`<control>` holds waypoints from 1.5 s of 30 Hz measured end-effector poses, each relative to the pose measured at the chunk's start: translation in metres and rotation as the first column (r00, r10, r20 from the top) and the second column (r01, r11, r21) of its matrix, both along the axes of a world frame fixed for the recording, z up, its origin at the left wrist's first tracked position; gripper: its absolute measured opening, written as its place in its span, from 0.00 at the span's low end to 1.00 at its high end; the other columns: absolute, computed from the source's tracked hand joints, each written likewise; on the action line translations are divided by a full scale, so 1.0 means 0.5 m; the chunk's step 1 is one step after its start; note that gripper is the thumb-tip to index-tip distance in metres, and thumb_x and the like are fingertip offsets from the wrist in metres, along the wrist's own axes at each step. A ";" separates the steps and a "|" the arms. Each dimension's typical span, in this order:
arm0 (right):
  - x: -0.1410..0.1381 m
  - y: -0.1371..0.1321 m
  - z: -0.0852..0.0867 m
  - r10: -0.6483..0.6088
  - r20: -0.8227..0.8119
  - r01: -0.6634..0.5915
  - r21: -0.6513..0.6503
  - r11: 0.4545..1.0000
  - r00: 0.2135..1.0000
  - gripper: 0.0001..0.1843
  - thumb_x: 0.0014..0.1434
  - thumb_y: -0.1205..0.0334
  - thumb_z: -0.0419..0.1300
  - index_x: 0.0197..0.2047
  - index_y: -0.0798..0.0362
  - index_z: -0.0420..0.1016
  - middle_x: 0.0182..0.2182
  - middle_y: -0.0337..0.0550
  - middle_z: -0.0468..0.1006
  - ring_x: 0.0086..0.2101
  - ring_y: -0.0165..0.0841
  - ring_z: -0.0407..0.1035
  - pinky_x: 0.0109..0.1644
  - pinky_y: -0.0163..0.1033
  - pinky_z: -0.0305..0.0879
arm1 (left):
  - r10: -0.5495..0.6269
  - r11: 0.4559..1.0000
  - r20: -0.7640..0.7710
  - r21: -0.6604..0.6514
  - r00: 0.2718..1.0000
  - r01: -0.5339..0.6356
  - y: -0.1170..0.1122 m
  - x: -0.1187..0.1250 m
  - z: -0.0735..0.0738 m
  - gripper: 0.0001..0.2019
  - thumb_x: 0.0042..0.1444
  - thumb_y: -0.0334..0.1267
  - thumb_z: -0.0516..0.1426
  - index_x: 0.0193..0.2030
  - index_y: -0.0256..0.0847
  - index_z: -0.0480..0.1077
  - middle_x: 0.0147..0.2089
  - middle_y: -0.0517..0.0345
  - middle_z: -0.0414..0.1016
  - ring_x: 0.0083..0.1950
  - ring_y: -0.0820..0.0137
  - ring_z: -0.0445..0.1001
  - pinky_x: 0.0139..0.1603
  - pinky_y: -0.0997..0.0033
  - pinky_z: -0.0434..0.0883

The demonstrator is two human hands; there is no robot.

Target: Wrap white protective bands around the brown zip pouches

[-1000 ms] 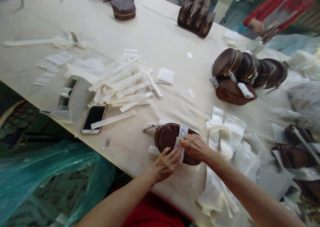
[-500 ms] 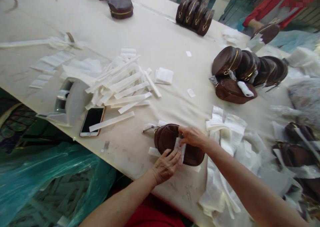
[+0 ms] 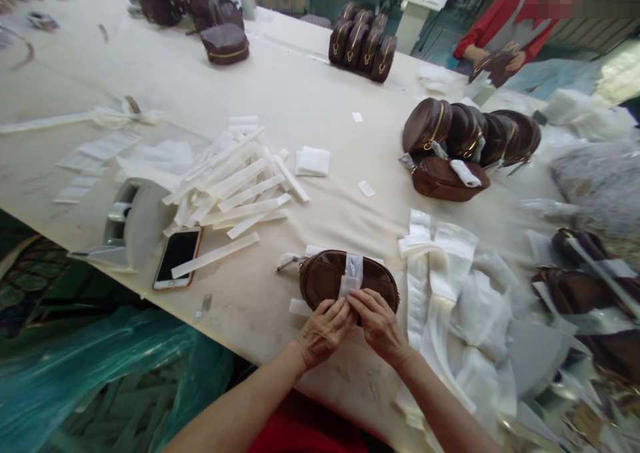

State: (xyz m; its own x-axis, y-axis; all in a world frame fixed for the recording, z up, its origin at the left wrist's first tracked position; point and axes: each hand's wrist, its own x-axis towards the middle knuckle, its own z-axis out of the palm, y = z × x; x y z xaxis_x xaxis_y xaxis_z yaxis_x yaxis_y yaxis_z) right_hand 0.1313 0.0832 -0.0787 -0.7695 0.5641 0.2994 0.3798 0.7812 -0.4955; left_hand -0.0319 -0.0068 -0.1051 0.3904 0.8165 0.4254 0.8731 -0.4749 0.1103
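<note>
A small dark brown oval bag (image 3: pixel 320 278) lies on the table in front of me, its zipper pull sticking out to the left. Around its middle runs a white, partly see-through wrapping strip (image 3: pixel 353 271). My left hand (image 3: pixel 327 330) has its fingers closed at the strip's lower end, on the near side of the bag. Right beside it, my right hand (image 3: pixel 376 321) presses the same end with bent fingers, the fingertips of both hands almost meeting. What lies under the fingertips is hidden. White strips (image 3: pixel 300 307) stick out from beneath the bag.
Left of the bag are a phone (image 3: pixel 176 258), a tape dispenser (image 3: pixel 143 223) and a pile of white strips (image 3: pixel 245 186). White wrapping sheets (image 3: pixel 450 266) lie to the right, with brown bags (image 3: pixel 450 178) behind. A co-worker in red sleeves (image 3: pixel 493 20) holds a bag across the table.
My right hand has come down from the bag's upper edge to its near side, next to my left hand. The strip now shows across the bag's top. The view has shifted slightly.
</note>
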 end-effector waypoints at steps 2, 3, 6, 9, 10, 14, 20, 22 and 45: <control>0.002 -0.012 -0.017 -0.014 0.039 0.012 0.061 0.998 0.999 0.24 0.59 0.74 0.46 0.55 0.51 0.70 0.49 0.49 0.75 0.50 0.38 0.64 0.53 0.48 0.67 | -0.005 1.000 0.040 0.011 0.999 0.005 0.001 -0.002 0.002 0.17 0.63 0.28 0.45 0.57 0.29 0.62 0.51 0.42 0.70 0.56 0.65 0.67 0.54 0.63 0.67; 0.002 -0.013 -0.021 -0.014 0.062 0.009 0.086 0.996 0.998 0.24 0.59 0.74 0.47 0.56 0.51 0.70 0.50 0.49 0.75 0.50 0.39 0.64 0.53 0.48 0.66 | -0.002 1.000 0.056 0.018 0.998 0.001 0.001 -0.002 0.004 0.17 0.63 0.28 0.45 0.56 0.30 0.62 0.48 0.43 0.71 0.54 0.65 0.68 0.53 0.62 0.68; 0.004 -0.010 -0.023 0.005 0.121 -0.027 0.179 0.983 0.993 0.21 0.61 0.72 0.48 0.55 0.51 0.70 0.50 0.49 0.75 0.50 0.40 0.64 0.52 0.49 0.65 | 0.011 0.999 0.075 0.030 0.997 -0.014 -0.001 -0.001 0.006 0.15 0.62 0.27 0.45 0.53 0.32 0.64 0.43 0.45 0.71 0.48 0.65 0.69 0.51 0.61 0.69; 0.009 -0.023 -0.018 0.013 0.131 -0.046 0.252 0.967 0.991 0.21 0.61 0.73 0.48 0.54 0.51 0.70 0.49 0.47 0.76 0.50 0.40 0.63 0.52 0.49 0.62 | 0.052 0.997 0.106 0.050 0.993 -0.057 -0.003 0.003 0.004 0.13 0.61 0.26 0.45 0.50 0.32 0.65 0.43 0.45 0.71 0.49 0.64 0.69 0.51 0.60 0.70; 0.010 -0.031 -0.017 0.010 0.119 -0.041 0.257 0.966 0.993 0.21 0.61 0.74 0.47 0.54 0.51 0.70 0.48 0.47 0.76 0.49 0.40 0.63 0.52 0.48 0.61 | 0.072 0.995 0.119 0.059 0.990 -0.080 -0.004 0.004 0.003 0.13 0.61 0.26 0.44 0.49 0.32 0.65 0.43 0.45 0.70 0.48 0.64 0.69 0.50 0.61 0.70; 0.009 -0.068 -0.003 -0.005 0.030 -0.001 0.198 0.980 1.000 0.22 0.61 0.73 0.46 0.55 0.54 0.69 0.47 0.47 0.77 0.47 0.40 0.64 0.49 0.47 0.63 | 0.116 0.988 0.127 0.086 0.985 -0.128 0.001 0.003 0.007 0.13 0.60 0.25 0.44 0.49 0.28 0.64 0.43 0.42 0.70 0.48 0.63 0.69 0.48 0.63 0.70; 0.033 -0.085 0.020 -0.105 -0.125 0.117 0.092 0.989 0.987 0.20 0.61 0.71 0.47 0.53 0.51 0.70 0.43 0.45 0.77 0.45 0.38 0.66 0.50 0.47 0.63 | 0.040 0.993 0.014 0.110 0.999 -0.041 0.014 -0.005 0.030 0.15 0.60 0.25 0.45 0.49 0.31 0.67 0.46 0.46 0.73 0.47 0.63 0.69 0.47 0.63 0.67; 0.049 -0.076 0.010 -0.355 -0.148 0.365 0.046 0.930 0.923 0.20 0.61 0.70 0.47 0.55 0.52 0.68 0.48 0.49 0.74 0.51 0.40 0.63 0.55 0.50 0.61 | 0.041 0.993 -0.011 0.111 0.999 -0.039 0.015 -0.007 0.031 0.15 0.60 0.25 0.46 0.49 0.32 0.68 0.46 0.47 0.74 0.47 0.62 0.69 0.47 0.62 0.66; -0.056 -0.044 -0.056 -0.595 0.077 0.559 0.265 0.786 0.800 0.31 0.62 0.62 0.51 0.67 0.57 0.50 0.62 0.59 0.59 0.63 0.48 0.49 0.62 0.58 0.46 | 0.028 0.992 -0.280 -0.112 0.960 -0.062 0.083 -0.100 0.049 0.35 0.58 0.58 0.49 0.66 0.39 0.51 0.65 0.45 0.57 0.67 0.52 0.51 0.66 0.48 0.38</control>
